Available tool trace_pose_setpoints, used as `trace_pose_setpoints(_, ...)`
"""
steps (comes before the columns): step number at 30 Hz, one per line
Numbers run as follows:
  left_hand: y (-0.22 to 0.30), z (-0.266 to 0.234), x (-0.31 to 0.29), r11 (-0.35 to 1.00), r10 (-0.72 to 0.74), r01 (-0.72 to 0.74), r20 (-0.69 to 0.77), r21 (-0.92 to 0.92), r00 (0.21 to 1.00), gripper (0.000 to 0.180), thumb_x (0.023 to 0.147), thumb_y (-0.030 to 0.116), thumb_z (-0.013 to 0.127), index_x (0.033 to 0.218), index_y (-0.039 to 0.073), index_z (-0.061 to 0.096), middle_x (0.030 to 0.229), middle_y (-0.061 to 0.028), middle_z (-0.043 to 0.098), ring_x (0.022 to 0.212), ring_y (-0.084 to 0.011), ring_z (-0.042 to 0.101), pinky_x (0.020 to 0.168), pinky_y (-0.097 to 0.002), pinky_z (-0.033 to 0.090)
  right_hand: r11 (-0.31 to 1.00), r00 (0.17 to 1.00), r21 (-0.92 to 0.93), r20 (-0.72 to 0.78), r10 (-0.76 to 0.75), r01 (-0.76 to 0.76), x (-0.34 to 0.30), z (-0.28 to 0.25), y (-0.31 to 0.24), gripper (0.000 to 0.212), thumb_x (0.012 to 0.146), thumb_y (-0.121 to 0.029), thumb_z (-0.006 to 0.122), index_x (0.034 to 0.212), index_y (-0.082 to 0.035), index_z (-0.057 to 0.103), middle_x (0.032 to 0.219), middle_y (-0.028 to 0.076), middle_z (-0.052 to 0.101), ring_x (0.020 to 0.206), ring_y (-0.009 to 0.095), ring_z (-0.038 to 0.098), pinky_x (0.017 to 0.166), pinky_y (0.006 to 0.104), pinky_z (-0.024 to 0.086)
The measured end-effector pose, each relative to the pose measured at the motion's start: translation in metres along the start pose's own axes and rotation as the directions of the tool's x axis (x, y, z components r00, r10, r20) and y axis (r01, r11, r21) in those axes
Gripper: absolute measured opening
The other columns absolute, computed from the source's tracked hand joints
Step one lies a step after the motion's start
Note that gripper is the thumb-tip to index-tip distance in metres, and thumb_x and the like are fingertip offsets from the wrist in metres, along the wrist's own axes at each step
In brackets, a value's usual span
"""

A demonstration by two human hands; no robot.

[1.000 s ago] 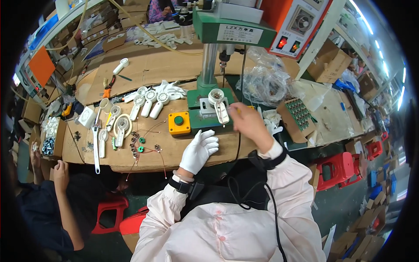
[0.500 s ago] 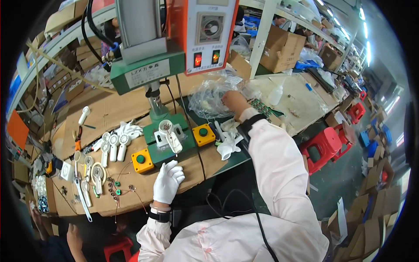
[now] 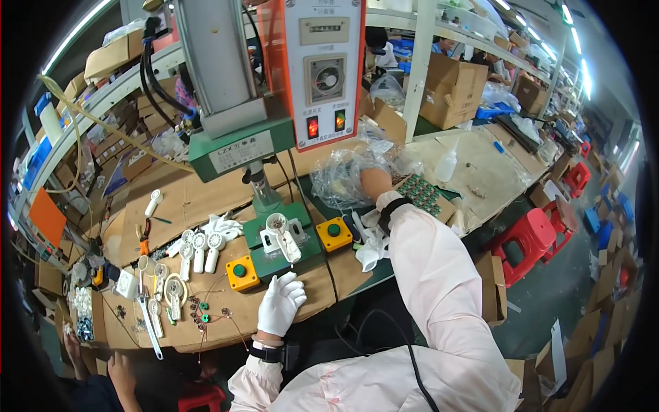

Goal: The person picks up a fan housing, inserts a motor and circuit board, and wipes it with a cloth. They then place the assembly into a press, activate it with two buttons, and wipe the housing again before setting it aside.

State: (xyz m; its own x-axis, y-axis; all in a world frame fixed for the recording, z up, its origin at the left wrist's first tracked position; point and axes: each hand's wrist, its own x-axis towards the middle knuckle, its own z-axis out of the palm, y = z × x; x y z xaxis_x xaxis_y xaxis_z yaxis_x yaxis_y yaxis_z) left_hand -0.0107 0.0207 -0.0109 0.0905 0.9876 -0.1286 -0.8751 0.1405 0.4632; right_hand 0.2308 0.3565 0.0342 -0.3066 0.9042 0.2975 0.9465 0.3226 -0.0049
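My left hand (image 3: 282,304), in a white glove, rests palm up at the bench's front edge. Its fingers are loosely extended with nothing in them. Just beyond it, a white handheld-fan housing (image 3: 283,238) sits tilted on the green press base (image 3: 310,248), its round head uppermost. My bare right hand (image 3: 375,184) reaches into a clear plastic bag (image 3: 338,180), whose film hides the fingers; what they touch I cannot make out. A white glove (image 3: 371,248) lies beside that forearm.
Yellow button boxes (image 3: 333,235) flank the press. Fan housings (image 3: 199,252), wired motors and orange-handled pliers (image 3: 144,237) lie to the left. Right of the bag are green circuit boards (image 3: 420,194) and a squeeze bottle (image 3: 446,166). Another person's hand (image 3: 121,374) shows at lower left.
The whole view has shifted, so the bench appears lower and farther right. My right hand is deeper among the bag's folds. My left hand keeps its place before the press.
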Motion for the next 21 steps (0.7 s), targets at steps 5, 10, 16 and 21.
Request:
trace_pose_setpoints(5, -0.002, 0.006, 0.001, 0.999, 0.025, -0.025, -0.016, 0.028, 1.0, 0.042, 0.101, 0.036, 0.043, 0.12, -0.001, 0.053, 0.098, -0.0115, 0.062, 0.087, -0.0205, 0.058, 0.08, -0.0338, 0.047, 0.976, 0.994, 0.218, -0.11, 0.024, 0.0, -0.005, -0.018, 0.012, 0.023, 0.081, -0.021, 0.054, 0.082, -0.007, 0.072, 0.085, 0.02, 0.068, 0.079, 0.037, 0.067, 0.072, 0.045, 0.055)
trace_pose_setpoints(10, 0.0, 0.005, 0.004, 0.999, 0.01, -0.012, 0.062, 0.032, 0.998, 0.043, 0.102, 0.035, 0.041, 0.123, -0.002, 0.051, 0.098, -0.0112, 0.061, 0.087, -0.0207, 0.058, 0.082, -0.0339, 0.047, 0.954, 0.965, 0.283, -0.262, -0.021, 0.098, -0.015, -0.044, 0.023, 0.022, 0.083, -0.017, 0.056, 0.092, -0.006, 0.073, 0.087, 0.023, 0.067, 0.077, 0.038, 0.066, 0.071, 0.0415, 0.053)
trace_pose_setpoints(16, 0.002, 0.007, 0.0, 0.999, 0.022, -0.023, 0.04, 0.03, 0.999, 0.043, 0.102, 0.034, 0.041, 0.123, -0.002, 0.051, 0.098, -0.0111, 0.061, 0.087, -0.0209, 0.058, 0.083, -0.0341, 0.047, 0.658, 0.958, 0.723, -0.285, 0.01, 0.208, -0.079, -0.117, -0.038, 0.018, 0.086, -0.009, 0.06, 0.098, -0.001, 0.071, 0.09, 0.018, 0.071, 0.074, 0.027, 0.069, 0.066, 0.0327, 0.053)
trace_pose_setpoints(21, 0.0, 0.003, 0.001, 0.999, 0.013, -0.015, 0.05, 0.039, 0.999, 0.043, 0.102, 0.034, 0.041, 0.123, -0.003, 0.051, 0.1, -0.0114, 0.061, 0.087, -0.0211, 0.058, 0.084, -0.0345, 0.047, 0.11, 0.993, 0.993, -0.028, -0.111, 0.04, -0.115, -0.138, -0.104, 0.012, 0.087, -0.002, 0.061, 0.095, 0.006, 0.065, 0.091, 0.008, 0.071, 0.075, 0.012, 0.066, 0.065, 0.0247, 0.051)
